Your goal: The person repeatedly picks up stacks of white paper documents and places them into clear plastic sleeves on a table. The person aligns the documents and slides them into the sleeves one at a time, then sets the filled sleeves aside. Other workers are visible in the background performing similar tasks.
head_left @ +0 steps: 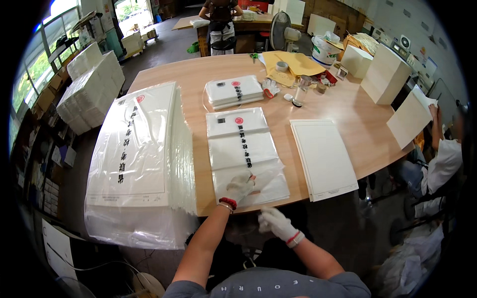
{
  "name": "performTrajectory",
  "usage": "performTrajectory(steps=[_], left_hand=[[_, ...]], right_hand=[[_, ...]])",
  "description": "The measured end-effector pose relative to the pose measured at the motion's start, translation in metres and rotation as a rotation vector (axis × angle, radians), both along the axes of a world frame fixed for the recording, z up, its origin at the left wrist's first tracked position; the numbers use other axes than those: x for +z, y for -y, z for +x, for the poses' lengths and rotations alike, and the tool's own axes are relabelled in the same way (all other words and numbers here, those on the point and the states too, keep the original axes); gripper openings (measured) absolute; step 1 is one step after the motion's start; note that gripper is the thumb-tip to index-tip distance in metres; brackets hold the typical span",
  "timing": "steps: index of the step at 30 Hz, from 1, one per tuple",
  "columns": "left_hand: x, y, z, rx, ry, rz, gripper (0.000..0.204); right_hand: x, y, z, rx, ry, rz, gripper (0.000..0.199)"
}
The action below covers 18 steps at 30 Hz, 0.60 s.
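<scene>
A clear plastic bag (244,154) with a printed sheet inside lies flat on the tabletop (348,107) before me. My left hand (242,186) presses its near end, fingers curled on the film. My right hand (275,223) hangs below the edge, loosely closed; whether its grip holds anything, I cannot tell. A tall stack of bags (139,149) sits left, blank sheets (324,158) right.

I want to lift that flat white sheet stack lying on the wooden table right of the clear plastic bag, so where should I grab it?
Probably the near short edge of the flat white sheet stack, coming from the table's front: that edge overhangs the wooden table slightly.
</scene>
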State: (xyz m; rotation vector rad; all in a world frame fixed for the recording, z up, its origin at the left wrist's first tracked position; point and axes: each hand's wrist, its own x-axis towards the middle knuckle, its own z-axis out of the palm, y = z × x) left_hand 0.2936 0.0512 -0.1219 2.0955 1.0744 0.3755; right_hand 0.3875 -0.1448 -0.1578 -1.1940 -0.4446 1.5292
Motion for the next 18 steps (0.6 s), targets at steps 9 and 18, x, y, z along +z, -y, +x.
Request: performTrajectory(steps=[9,18], left_hand=[[-0.030,-0.044,-0.011,0.137,0.426,0.110,0.016],[-0.009,-0.055,0.024,0.121,0.528,-0.584,0.021]], right_hand=[[0.048,-0.109,0.031,-0.045,0.687,-0.088,0.021],[0.062,-0.091,0.012,-0.389,1.421,0.815,0.036]])
